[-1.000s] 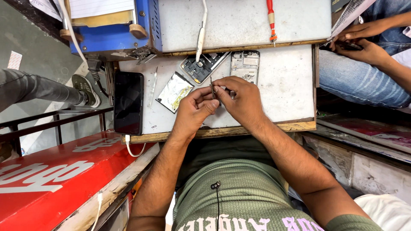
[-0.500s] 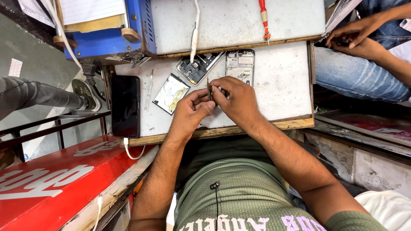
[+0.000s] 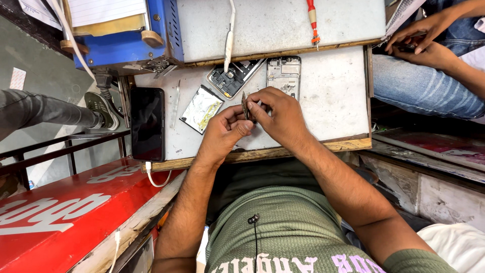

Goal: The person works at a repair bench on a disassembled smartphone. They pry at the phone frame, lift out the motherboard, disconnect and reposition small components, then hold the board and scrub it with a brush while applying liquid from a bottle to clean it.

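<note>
A person seated at a small white bench point(image 3: 333, 101) works at phone repair, both hands meeting over its middle. The left hand point(image 3: 222, 132) and right hand point(image 3: 275, 114) pinch one small dark part point(image 3: 245, 107) between fingertips, held upright just above the bench; both grips are closed tight on it, and what the part is cannot be made out. The step in hand looks like fine work on this piece, and the next move likely calls for a steady, delicate grip.

Counted, largest first: one blue box point(image 3: 126, 40) at the far left corner; one black phone point(image 3: 147, 123) lying face up along the left edge; two opened phone frames point(image 3: 284, 73) at the far edge, the second point(image 3: 230, 78) angled beside it; one silver plate point(image 3: 201, 108) between phone and hands; one pair of tweezers point(image 3: 176, 98) beside the phone; one red-handled tool point(image 3: 313, 20) on the shelf above. Another person's hands point(image 3: 419, 38) rest at far right.
</note>
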{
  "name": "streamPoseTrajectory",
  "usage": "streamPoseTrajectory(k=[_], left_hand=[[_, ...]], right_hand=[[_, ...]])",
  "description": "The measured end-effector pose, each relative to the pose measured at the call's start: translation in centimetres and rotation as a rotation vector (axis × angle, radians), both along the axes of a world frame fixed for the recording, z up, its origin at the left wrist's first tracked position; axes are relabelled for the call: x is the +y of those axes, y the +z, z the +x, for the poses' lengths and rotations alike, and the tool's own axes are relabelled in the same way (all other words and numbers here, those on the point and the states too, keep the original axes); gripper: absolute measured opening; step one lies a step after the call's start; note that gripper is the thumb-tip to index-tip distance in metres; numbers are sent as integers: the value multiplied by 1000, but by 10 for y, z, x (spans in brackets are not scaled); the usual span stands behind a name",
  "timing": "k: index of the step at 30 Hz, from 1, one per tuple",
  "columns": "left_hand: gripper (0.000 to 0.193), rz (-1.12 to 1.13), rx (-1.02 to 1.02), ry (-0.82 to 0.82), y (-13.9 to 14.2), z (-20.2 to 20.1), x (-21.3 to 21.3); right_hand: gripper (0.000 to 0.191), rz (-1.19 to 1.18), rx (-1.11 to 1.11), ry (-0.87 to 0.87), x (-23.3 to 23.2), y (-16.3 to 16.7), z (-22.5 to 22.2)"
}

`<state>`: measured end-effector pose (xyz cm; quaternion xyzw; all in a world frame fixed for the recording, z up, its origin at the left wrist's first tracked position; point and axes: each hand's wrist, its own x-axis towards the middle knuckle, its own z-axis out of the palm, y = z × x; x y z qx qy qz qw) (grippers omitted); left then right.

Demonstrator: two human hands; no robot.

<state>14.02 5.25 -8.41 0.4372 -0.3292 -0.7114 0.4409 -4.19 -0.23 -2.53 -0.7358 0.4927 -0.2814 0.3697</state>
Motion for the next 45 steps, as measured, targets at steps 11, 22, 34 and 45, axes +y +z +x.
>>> streamPoseTrajectory(k=[11, 22, 34, 45], left_hand=[[51, -15, 90, -26, -5, 5, 1], [66, -42, 154, 61, 3, 11, 5], [60, -344, -697, 56, 32, 2, 11], [59, -589, -1300, 87, 55, -8, 8]], right_hand=[[13, 5, -69, -16, 0, 4, -10], [22, -501, -369, -593, 41, -28, -192], [21, -581, 78, -686, 92, -53, -261], [56, -245, 419, 87, 38, 13, -62]])
